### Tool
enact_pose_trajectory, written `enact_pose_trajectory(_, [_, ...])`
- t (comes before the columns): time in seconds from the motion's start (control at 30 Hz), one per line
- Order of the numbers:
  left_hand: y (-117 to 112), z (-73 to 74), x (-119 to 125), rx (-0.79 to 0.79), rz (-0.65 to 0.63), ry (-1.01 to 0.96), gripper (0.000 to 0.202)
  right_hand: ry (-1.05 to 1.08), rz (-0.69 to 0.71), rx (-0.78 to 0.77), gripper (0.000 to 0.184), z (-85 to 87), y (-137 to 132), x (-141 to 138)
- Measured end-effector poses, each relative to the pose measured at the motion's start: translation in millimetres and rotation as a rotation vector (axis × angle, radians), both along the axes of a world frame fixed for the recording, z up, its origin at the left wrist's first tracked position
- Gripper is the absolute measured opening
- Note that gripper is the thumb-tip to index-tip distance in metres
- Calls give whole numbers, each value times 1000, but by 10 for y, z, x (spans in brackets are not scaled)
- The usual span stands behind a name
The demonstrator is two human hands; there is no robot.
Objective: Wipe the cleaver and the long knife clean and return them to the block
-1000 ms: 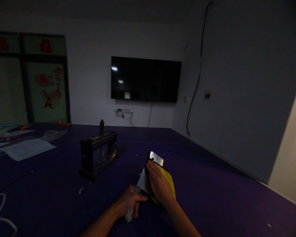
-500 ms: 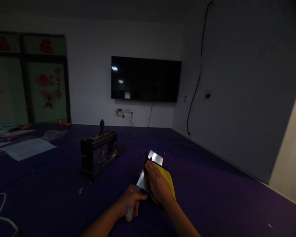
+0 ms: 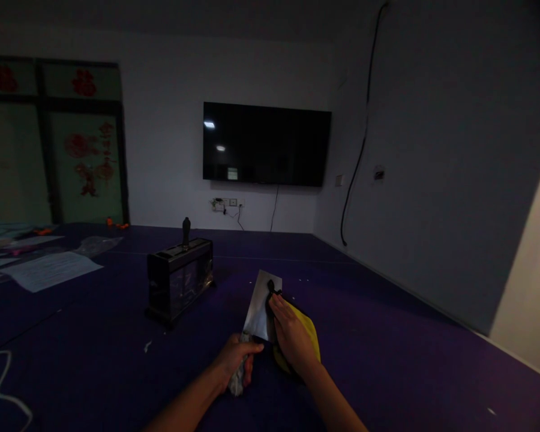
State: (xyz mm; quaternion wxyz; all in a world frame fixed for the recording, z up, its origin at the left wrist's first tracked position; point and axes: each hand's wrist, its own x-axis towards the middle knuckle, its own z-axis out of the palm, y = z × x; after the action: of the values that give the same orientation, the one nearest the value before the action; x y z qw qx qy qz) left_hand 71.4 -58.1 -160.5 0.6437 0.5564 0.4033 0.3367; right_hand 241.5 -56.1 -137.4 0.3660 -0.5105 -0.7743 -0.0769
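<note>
My left hand [image 3: 235, 359] is closed round the pale handle of a broad steel cleaver [image 3: 261, 303], whose flat blade points up and away from me. My right hand [image 3: 292, 341] presses a yellow cloth [image 3: 308, 330] with a dark backing against the right side of the blade, fingers bent over the cloth. Both hands are low in the middle of the view, above the purple table [image 3: 387, 336]. A black knife block [image 3: 179, 277] with one dark handle sticking out of its top stands to the left, beyond my hands.
Papers [image 3: 49, 270] and clear plastic lie at the far left of the table. A white cord [image 3: 4, 384] curls at the near left edge. A dark television [image 3: 265, 144] hangs on the far wall, and a grey wall runs along the right.
The cleaver blade has turned in my left hand, so its wide face now shows. My right hand with the cloth has slid slightly down the blade.
</note>
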Motion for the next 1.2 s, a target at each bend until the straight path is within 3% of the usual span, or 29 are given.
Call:
enact_pose_trajectory(0.27, [-15,2,16,-10,19,55,39,3,25,9,51,20,-28,-38])
enact_pose_trajectory(0.6, [-58,43,7,-3,-62,89,37,-35,121,-23,49,91,-119,-161])
enact_pose_trajectory(0.9, [-43,21,8,-17,-49,69,36,-26,188,-22,46,106,-137,-214])
enact_pose_trajectory(1.2, [1,1,13,-37,47,12,32,-78,152,-56,50,105,-128,-204])
